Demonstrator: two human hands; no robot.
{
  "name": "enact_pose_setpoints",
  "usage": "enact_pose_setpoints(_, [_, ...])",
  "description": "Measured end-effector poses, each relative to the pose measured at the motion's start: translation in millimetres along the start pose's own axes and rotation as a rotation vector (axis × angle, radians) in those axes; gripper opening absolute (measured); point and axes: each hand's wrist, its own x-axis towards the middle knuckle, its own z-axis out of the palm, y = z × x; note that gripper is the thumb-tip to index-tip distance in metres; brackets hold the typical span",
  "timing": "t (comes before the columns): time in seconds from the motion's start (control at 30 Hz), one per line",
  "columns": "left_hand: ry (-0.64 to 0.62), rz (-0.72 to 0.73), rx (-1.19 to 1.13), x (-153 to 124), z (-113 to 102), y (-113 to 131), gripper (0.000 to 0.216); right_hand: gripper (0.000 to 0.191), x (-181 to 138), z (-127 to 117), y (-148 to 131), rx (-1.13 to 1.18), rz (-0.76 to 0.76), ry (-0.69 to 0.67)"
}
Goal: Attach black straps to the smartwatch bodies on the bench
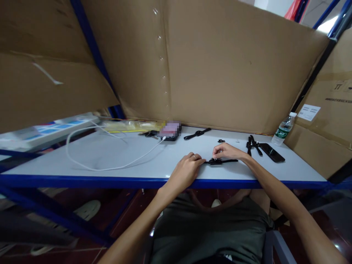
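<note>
A black wristwatch point(220, 161) lies flat on the white table point(115, 156) near its front edge. My left hand point(185, 170) is curled, with its fingertips pinching the left end of the strap. My right hand point(227, 150) bends over the watch case, fingertips pressed down on it. A second black watch point(197, 134) lies further back, apart from both hands. A small black part point(220, 140) sits just behind my right hand.
A phone point(170, 132) with a white cable point(110, 165) lies at mid-table. To the right lie black straps point(252, 143), a dark phone point(272, 152) and a water bottle point(283, 129). Cardboard sheets point(233, 62) wall the back and sides.
</note>
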Motion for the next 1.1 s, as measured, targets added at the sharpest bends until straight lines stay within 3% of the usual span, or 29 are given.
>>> enact_pose_setpoints(0.27, [-0.043,-0.018,0.029,2,-11,9,0.037,0.012,-26,21,-2,-0.123,0.03,0.287])
enact_pose_setpoints(0.6, [-0.002,0.006,0.008,2,-12,10,0.033,0.013,-31,64,-26,-0.77,0.219,0.569])
enact_pose_setpoints(0.8, [0.04,0.018,0.018,0,-7,8,0.028,0.02,-31,68,-22,-0.71,0.208,0.635])
enact_pose_setpoints(0.93, [0.043,0.017,0.037,-2,-4,6,0.028,0.016,-38,63,-18,-0.507,0.02,0.713])
enact_pose_setpoints(1.03, [0.041,0.021,0.038,-2,-2,4,0.028,0.039,-45,63,-17,-0.457,-0.197,0.678])
enact_pose_setpoints(1.1, [0.047,0.024,0.025,-2,-1,3,0.029,0.046,-48,65,-16,-0.493,-0.264,0.619])
